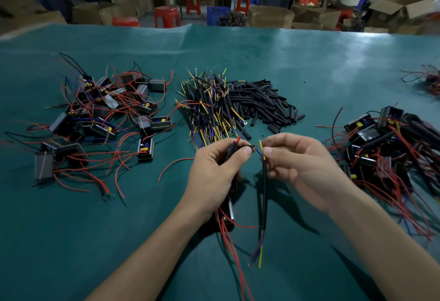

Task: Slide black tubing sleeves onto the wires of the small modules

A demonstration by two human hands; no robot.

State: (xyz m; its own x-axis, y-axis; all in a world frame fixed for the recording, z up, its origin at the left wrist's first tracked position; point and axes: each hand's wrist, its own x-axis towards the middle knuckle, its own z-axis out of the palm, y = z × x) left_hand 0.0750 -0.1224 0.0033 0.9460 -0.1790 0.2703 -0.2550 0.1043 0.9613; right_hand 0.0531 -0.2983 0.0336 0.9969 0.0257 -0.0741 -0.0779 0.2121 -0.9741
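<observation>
My left hand (214, 172) grips a small black module (228, 215) that hangs below the palm, and its thumb and fingers pinch the module's red and black wires (235, 144) near their tips. My right hand (300, 165) pinches a long black tubing sleeve (264, 193) with blue and yellow wires sticking out of both ends. The two wire tips almost meet between my hands. Red wires (228, 241) trail from the module toward me.
On the green table cover (95, 229), a pile of modules with red wires (100, 115) lies at the left and another pile (390, 138) at the right. Sleeved yellow-blue wire bundles (209, 103) and loose black sleeves (264, 103) lie ahead.
</observation>
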